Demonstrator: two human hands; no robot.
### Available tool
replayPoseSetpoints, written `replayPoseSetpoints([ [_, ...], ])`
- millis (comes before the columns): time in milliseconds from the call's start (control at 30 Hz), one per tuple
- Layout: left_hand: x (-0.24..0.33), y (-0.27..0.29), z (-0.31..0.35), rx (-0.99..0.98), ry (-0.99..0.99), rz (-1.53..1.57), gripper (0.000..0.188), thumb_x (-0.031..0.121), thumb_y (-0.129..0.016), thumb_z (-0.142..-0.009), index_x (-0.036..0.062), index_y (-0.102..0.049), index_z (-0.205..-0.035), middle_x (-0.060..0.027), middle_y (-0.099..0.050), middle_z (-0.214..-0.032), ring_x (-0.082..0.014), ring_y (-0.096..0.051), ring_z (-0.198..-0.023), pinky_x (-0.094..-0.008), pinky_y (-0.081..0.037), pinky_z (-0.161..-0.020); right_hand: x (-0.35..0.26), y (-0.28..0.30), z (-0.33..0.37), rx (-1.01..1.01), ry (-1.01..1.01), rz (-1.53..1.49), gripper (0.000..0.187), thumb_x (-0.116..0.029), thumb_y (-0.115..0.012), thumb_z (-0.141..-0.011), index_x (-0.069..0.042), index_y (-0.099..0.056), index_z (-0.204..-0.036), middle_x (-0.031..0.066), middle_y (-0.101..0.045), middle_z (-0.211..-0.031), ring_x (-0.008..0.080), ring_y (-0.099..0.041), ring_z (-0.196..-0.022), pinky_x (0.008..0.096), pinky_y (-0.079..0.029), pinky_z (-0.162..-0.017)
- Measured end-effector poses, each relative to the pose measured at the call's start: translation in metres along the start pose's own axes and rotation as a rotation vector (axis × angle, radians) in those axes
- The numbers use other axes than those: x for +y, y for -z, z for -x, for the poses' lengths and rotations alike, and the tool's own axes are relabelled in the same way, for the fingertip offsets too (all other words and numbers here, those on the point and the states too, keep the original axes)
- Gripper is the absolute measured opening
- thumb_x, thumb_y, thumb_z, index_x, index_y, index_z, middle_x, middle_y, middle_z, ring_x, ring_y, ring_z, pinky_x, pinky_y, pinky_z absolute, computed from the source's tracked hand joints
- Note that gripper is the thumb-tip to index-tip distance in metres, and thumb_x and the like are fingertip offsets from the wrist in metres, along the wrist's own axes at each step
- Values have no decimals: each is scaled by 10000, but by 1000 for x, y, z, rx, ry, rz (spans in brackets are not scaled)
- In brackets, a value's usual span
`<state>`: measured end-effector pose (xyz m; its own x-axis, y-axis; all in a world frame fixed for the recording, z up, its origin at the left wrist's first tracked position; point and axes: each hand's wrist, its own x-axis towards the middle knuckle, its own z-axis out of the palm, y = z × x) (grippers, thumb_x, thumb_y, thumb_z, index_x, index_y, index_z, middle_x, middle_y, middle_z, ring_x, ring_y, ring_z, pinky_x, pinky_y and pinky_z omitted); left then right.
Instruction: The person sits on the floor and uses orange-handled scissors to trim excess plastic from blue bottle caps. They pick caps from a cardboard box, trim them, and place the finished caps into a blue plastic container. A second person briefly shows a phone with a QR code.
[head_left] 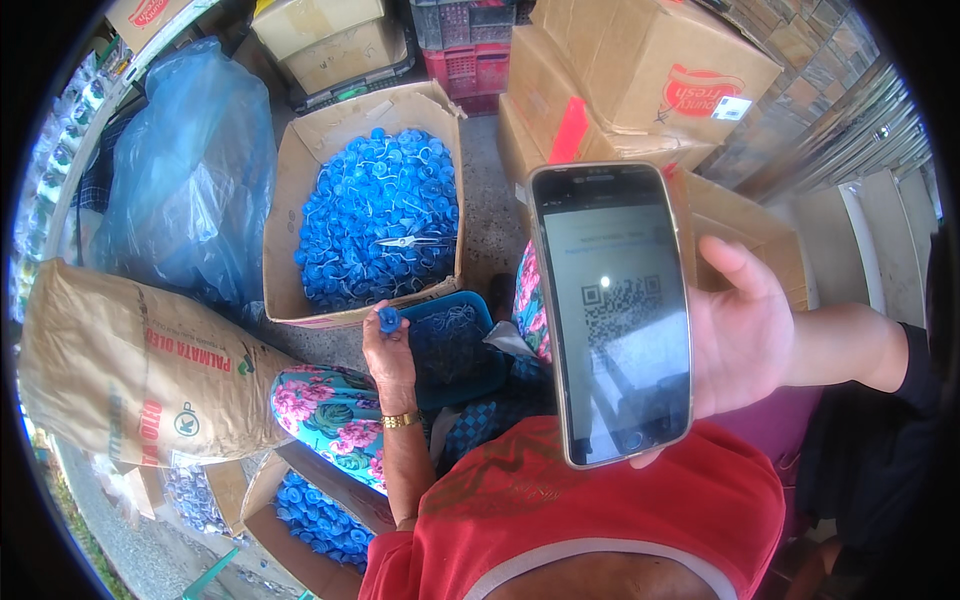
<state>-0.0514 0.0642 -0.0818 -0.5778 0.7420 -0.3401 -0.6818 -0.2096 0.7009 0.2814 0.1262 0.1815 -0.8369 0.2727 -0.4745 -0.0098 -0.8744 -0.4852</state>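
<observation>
My left hand [388, 352], with a gold watch at its wrist, is raised in front of me. Its fingers are closed around a small round blue plastic piece [389, 319]. Just beyond it a large cardboard box [282, 205] holds a heap of similar blue pieces [375, 190] with white strings. Small scissors [405, 241] lie on that heap. Beside my left hand is a blue-green tub [482, 305] with thin, stringy material inside. My right hand cannot be seen; another person's hand [740, 335] holds a phone [615, 390] showing a square code, covering that side.
Cardboard boxes [650, 60] are stacked at the far right, with crates [465, 60] behind. A big blue plastic bag [190, 170] and a brown paper sack [130, 370] stand at left. Another box of blue pieces [320, 520] sits at lower left. The other person's black sleeve [925, 370] enters from the right.
</observation>
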Motion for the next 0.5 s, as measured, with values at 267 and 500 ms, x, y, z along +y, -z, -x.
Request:
replayPoseSetpoints([
  [267,-3,-2,0,-37,9,-69,293,194,-563,-925,-5,-585,-1139,-59,-596,-980,-186,-592,-883,-287,-461,-820,-4,-16,10,21,27,24,538,-126,-556,-876,-25,-334,-1356,188,-597,-1157,302,-640,-979,518,-545,-787],
  [500,2,-3,7,-63,-38,-112,339,216,-619,-911,-22,-573,-1149,-75,-607,-1005,-217,-620,-927,-286,-458,-856,-7,-27,8,-154,109,7,538,-94,-550,-839,-16,-362,-1336,190,-593,-1159,316,-639,-977,510,-546,-803],
])
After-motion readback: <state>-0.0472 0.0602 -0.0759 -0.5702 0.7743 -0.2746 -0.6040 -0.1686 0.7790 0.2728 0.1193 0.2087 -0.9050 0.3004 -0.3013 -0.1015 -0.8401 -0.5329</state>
